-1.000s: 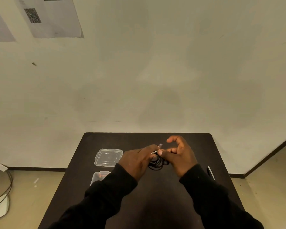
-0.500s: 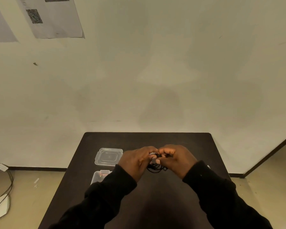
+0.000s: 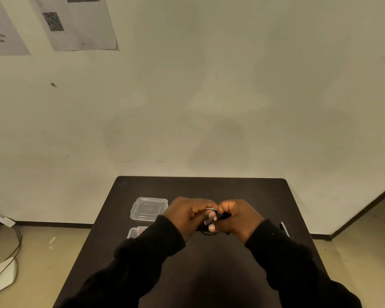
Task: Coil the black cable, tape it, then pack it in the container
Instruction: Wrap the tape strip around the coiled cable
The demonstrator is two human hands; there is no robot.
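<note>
My left hand (image 3: 187, 215) and my right hand (image 3: 240, 216) meet over the middle of the dark table (image 3: 200, 263). Both are closed on the coiled black cable (image 3: 206, 232), of which only a few loops show below my fingers. A pale strip (image 3: 210, 209), probably tape, runs between my fingertips. The clear container lid (image 3: 149, 208) lies flat just left of my left hand. The clear container (image 3: 135, 232) sits nearer me, partly hidden by my left sleeve, with something reddish inside.
A pen-like white and black object (image 3: 285, 228) lies at the table's right edge. The table's back edge meets the wall. Papers (image 3: 76, 23) hang on the wall at top left. Cables (image 3: 9, 252) run over the floor at left.
My right hand's fingers, raised and spread a second ago, have curled down and closed against my left hand over the cable. The left hand stayed where it was.
</note>
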